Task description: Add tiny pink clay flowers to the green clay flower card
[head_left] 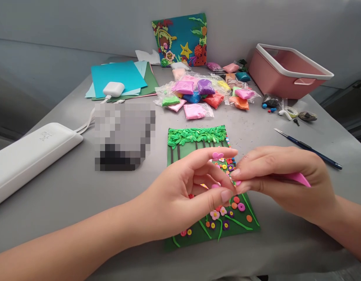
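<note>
A dark green card (180, 242) lies on the grey table, with clay leaves along its top, dark stems and many small clay flowers. Over it is my left hand (195, 191), palm turned inward and fingers curved apart. A pink clay shape (218, 155) sits on its index finger. My right hand (288, 179) is closed, holding a pink tool (303, 180) whose flat end sticks out of the palm. Its fingertips pinch a small pink clay piece (238, 183) and meet the left fingertips above the card.
Clay packets (195, 111) lie behind the card, before an upright sea picture (180, 43). A pink basket (294, 84) stands back right, a craft knife (309, 148) right. Left are coloured sheets (119, 76), a white power bank (34, 156) and a blurred object (124, 136).
</note>
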Demonstrator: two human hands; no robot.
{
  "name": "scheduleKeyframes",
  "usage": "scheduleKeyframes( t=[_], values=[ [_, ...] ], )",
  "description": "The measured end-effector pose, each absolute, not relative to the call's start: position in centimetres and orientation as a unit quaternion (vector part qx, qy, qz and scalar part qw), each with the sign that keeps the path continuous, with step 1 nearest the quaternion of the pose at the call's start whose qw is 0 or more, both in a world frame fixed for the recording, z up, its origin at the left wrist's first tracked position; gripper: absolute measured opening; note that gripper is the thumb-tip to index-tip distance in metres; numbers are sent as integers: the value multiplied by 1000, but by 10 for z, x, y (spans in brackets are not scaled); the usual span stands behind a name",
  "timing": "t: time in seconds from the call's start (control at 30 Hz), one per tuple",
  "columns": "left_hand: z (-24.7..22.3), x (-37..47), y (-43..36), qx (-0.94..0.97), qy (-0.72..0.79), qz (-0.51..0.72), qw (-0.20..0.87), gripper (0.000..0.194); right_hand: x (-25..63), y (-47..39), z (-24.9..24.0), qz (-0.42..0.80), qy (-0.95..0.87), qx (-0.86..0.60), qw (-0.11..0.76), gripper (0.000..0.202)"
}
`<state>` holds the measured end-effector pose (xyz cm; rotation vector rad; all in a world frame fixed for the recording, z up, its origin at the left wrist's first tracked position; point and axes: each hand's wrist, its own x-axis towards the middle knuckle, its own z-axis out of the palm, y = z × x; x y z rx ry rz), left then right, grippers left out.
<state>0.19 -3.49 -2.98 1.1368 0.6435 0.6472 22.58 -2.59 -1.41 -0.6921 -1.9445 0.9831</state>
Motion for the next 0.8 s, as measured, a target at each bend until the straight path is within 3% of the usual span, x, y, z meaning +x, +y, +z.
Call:
scheduleKeyframes(
  t=[0.2,0.4,0.8],
  values=[
    [-29,2,-37,544,268,286,742,53,224,-26,-16,331,-773,-331,428,8],
    [-30,1,-38,562,267,289,728,61,222,-27,-16,305,-782,-335,428,5],
    [-32,1,-38,623,228,262,701,68,223,-31,-15,248,-790,-374,417,18]
  ],
)
